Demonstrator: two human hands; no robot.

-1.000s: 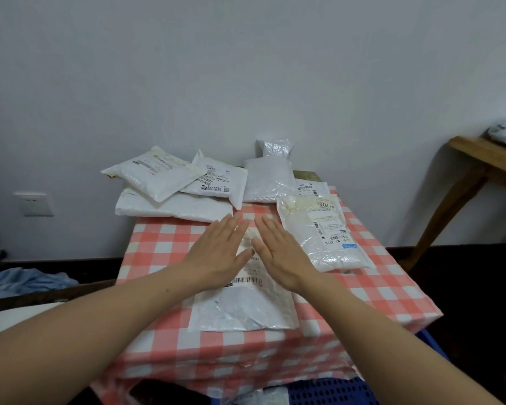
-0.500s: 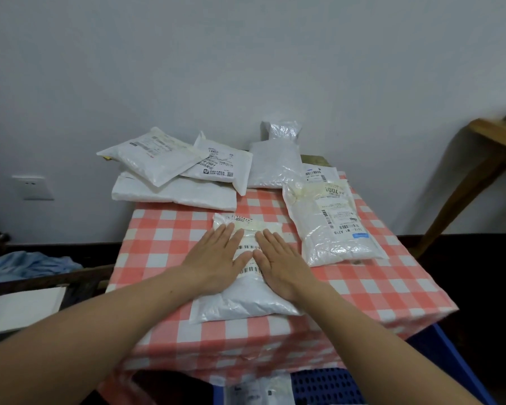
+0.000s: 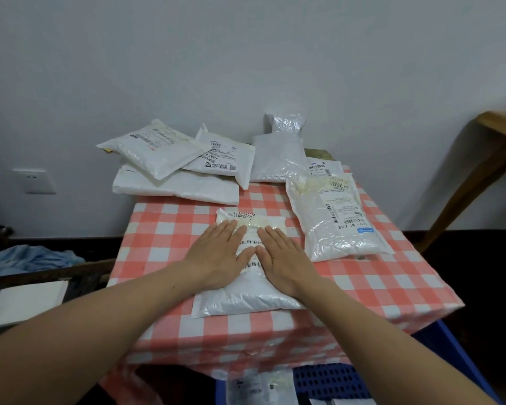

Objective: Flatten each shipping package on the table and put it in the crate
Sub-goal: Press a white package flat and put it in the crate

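Pressing palm-down at the centre of the frame, both your hands lie on one white shipping package (image 3: pixel 246 299).

- Left hand (image 3: pixel 219 252): flat, fingers straight and held together, covering the left half of the package's label.
- Right hand (image 3: pixel 284 258): flat, fingers straight and together, on the right half. Your thumbs nearly meet over the barcodes.
- Shipping package: lies on the checked table (image 3: pixel 173 229), lengthwise away from you. Its near end bulges below your wrists, close to the table's near edge.
- Large labelled package (image 3: pixel 336 223): right of centre, just beside your right hand, apart from it.
- Stack of three packages (image 3: pixel 181 188): upper left of the table, by the wall. The two upper ones overlap.
- Crinkled package (image 3: pixel 278 159): back centre, with its far end turned up against the wall.
- Small flat package (image 3: pixel 323 168): just behind the large labelled one.
- Blue crate (image 3: pixel 327 381): bottom of the frame, below the table's near edge, with a white package (image 3: pixel 260 390) lying in it.
- Wall socket (image 3: pixel 34 181): left edge of the frame.
- Wooden furniture (image 3: pixel 485 159): upper right of the frame.
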